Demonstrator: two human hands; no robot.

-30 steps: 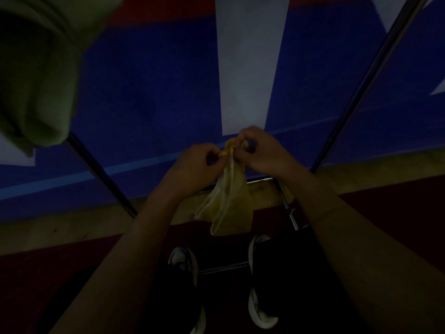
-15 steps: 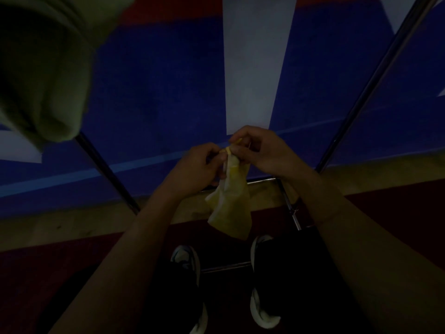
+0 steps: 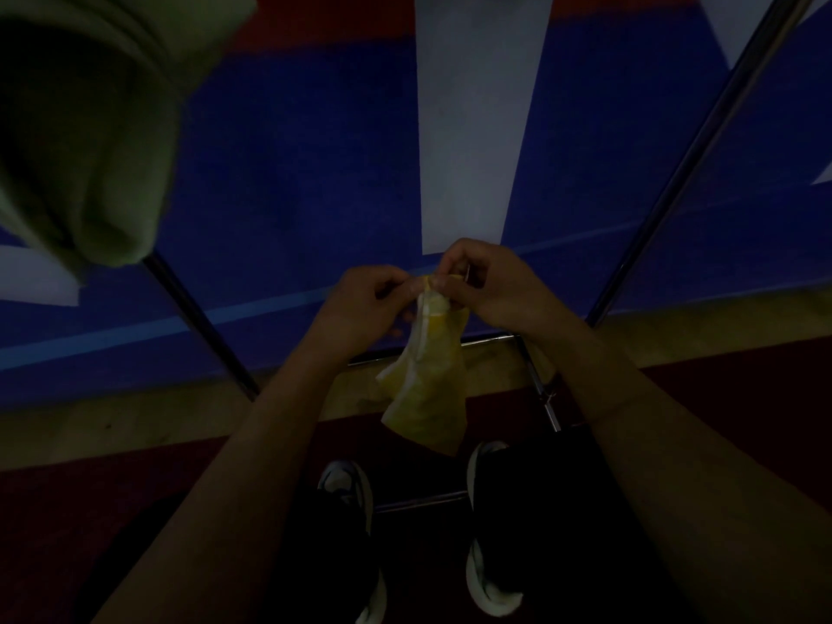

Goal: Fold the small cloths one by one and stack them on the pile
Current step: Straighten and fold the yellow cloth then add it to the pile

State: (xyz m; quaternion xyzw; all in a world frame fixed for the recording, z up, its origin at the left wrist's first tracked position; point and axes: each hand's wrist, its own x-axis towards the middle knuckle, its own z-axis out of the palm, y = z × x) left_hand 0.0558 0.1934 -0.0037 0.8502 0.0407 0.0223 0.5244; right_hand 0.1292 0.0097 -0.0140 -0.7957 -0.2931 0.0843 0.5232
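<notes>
Yellow cloth [image 3: 427, 380]: hangs limp over the floor [image 3: 135, 425]; top edge pinched by left hand [image 3: 360, 304] and right hand [image 3: 490, 286], close together.

Very dim, underexposed; wide-angle edge distortion; top-left corner blurred.

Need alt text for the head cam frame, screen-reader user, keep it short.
In dim light, a person's left hand and right hand pinch the top edge of a small yellow cloth that hangs down above their dark shoes. A greenish fabric hangs at upper left, before a blue and white backdrop crossed by metal poles.
</notes>
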